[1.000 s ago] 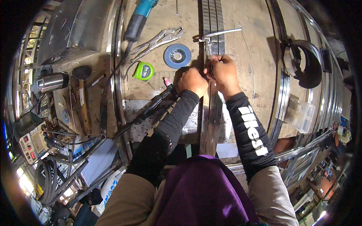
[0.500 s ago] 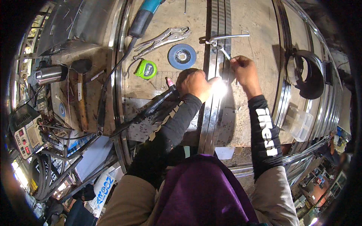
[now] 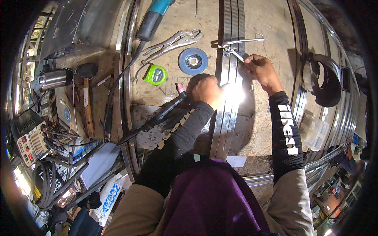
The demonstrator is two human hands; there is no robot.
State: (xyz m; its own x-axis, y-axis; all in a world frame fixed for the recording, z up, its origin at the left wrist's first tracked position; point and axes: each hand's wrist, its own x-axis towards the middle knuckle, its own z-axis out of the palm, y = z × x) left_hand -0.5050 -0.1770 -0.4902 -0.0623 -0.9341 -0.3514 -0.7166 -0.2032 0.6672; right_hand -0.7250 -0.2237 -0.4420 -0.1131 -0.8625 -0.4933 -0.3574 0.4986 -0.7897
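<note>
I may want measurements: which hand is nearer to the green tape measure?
The left hand: it is right of the green tape measure and slightly below it in view. The right hand is farther right, past the metal bars.

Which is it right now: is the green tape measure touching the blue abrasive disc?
Apart: the head view shows wooden tabletop between the green tape measure and the blue abrasive disc.

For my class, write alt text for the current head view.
A person's right hand pinches a metal tool set across metal bars, while the left hand is at the bars beside a bright glare. Pliers, a blue disc and a green tape measure lie to the left.
</note>
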